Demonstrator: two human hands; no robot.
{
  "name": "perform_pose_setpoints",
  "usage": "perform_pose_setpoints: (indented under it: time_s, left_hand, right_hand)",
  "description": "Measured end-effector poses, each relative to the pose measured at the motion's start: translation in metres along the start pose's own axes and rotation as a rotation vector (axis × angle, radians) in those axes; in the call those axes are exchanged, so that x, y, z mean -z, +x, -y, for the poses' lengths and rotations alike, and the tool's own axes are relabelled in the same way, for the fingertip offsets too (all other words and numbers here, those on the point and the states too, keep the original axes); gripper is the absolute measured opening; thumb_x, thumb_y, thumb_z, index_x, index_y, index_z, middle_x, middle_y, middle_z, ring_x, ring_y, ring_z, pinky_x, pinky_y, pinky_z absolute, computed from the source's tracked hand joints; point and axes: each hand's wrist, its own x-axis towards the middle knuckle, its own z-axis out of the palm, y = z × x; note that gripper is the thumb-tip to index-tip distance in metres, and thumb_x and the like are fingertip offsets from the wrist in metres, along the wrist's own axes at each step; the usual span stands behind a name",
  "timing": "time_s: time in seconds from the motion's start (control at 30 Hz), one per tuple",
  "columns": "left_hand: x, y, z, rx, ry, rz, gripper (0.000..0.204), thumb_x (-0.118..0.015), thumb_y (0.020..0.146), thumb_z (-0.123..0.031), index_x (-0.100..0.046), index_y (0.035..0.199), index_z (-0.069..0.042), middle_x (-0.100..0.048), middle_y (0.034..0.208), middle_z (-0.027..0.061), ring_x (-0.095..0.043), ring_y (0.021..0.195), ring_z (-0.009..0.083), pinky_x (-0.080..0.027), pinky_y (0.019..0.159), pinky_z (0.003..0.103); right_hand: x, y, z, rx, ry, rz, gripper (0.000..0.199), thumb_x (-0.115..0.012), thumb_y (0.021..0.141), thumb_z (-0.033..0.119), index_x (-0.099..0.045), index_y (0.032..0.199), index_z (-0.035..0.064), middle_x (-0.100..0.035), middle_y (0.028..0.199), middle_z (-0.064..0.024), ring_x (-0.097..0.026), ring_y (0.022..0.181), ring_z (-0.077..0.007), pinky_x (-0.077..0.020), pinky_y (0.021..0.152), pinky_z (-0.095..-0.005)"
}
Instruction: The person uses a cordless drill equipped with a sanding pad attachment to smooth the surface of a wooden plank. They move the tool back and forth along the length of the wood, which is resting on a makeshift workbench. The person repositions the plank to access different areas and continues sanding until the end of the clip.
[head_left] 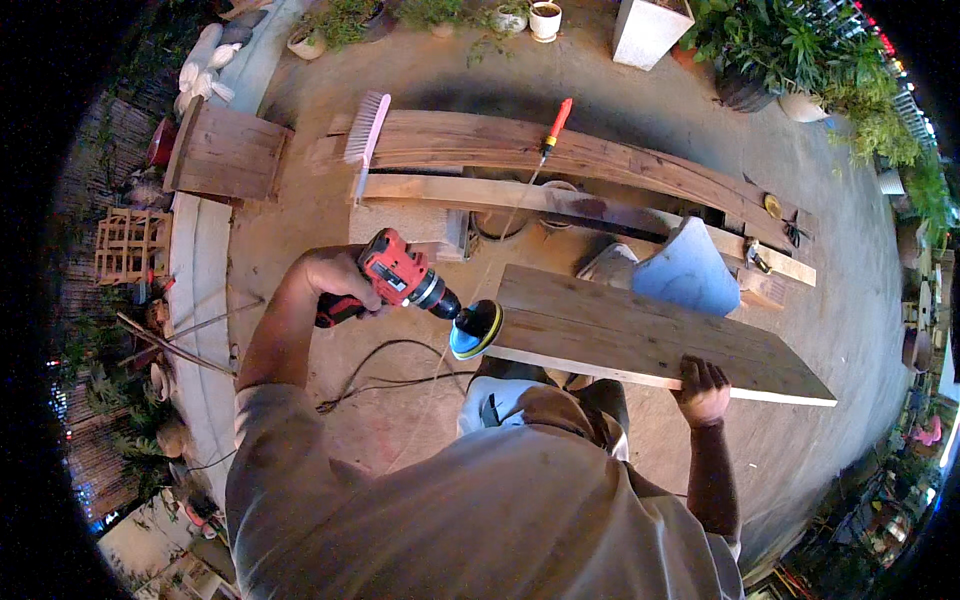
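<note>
A red and black cordless drill [395, 268] is gripped by its handle in my left hand [343, 278]. In its chuck sits a round sanding pad [476, 330] with blue and yellow edges, right at the left end of a wide wooden board [640, 330]; whether it touches the wood I cannot tell. The board lies at a slant before my body. My right hand [703, 388] is closed over its near edge, the fingers on top and the thumb hidden. Under the board's far side shows a blue-grey curved piece [690, 270].
Long planks [480, 138] lie beyond the board, with a pink-handled brush [368, 140] and an orange-handled tool [557, 125] on them. A black cable [375, 380] loops over the floor. A wooden box [228, 150] stands at far left; potted plants [760, 50] line the back.
</note>
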Motion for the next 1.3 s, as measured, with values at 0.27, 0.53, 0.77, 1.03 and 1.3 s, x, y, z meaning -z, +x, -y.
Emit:
perform_pose_setpoints:
  time_s: [0.27, 0.53, 0.77, 1.03, 1.3]
  left_hand:
    - [0.007, 0.023, -0.002, 0.143, 0.132, -0.067, 0.025, -0.067, 0.065, 0.001, -0.061, 0.089, 0.000, -0.062, 0.073, 0.0090, -0.060, 0.060, 0.0183, -0.051, 0.053, 0.032]
    - [0.011, 0.056, 0.007, 0.129, 0.078, -0.058, 0.024, -0.063, 0.064, 0.001, -0.061, 0.089, 0.001, -0.059, 0.069, 0.0075, -0.058, 0.058, 0.0165, -0.046, 0.051, 0.030]
    - [0.009, 0.138, 0.088, 0.058, 0.164, -0.567, 0.015, -0.066, 0.069, -0.009, -0.061, 0.080, 0.000, -0.061, 0.063, 0.0072, -0.060, 0.052, 0.0157, -0.048, 0.048, 0.031]
    - [-0.057, 0.237, 0.345, -0.166, -0.299, -0.942, 0.039, -0.066, 0.079, -0.036, -0.060, 0.072, 0.002, -0.058, 0.056, 0.0101, -0.059, 0.046, 0.0189, -0.048, 0.043, 0.036]
    - [-0.215, 0.196, 0.491, 0.457, 0.071, -0.763, 0.038, -0.033, 0.098, -0.035, -0.046, 0.118, -0.006, -0.054, 0.107, 0.0133, -0.050, 0.101, 0.0245, -0.043, 0.084, 0.041]
  right_hand:
    - [-0.004, -0.014, 0.001, 0.000, -0.026, 0.058, 0.042, -0.073, 0.060, 0.022, -0.061, 0.098, 0.0078, -0.064, 0.101, -0.0092, -0.063, 0.086, -0.0266, -0.0511, 0.074, -0.0391]
    - [-0.009, -0.025, 0.000, -0.043, -0.004, 0.080, 0.042, -0.071, 0.062, 0.020, -0.061, 0.101, 0.0078, -0.064, 0.104, -0.0100, -0.063, 0.085, -0.0279, -0.0513, 0.073, -0.0392]
    - [-0.013, -0.025, -0.010, 0.005, -0.052, 0.034, 0.041, -0.070, 0.065, 0.021, -0.063, 0.103, 0.0070, -0.065, 0.098, -0.0095, -0.062, 0.081, -0.0290, -0.0508, 0.071, -0.0396]
    - [0.016, 0.045, -0.019, 0.010, 0.008, 0.118, 0.034, -0.077, 0.066, 0.031, -0.063, 0.088, 0.0081, -0.065, 0.083, -0.0094, -0.063, 0.071, -0.0294, -0.0504, 0.064, -0.0400]
    - [0.021, 0.102, -0.042, -0.094, -0.107, 0.216, 0.047, -0.079, 0.066, 0.045, -0.058, 0.075, 0.0042, -0.061, 0.066, -0.0148, -0.061, 0.062, -0.0339, -0.0498, 0.056, -0.0416]
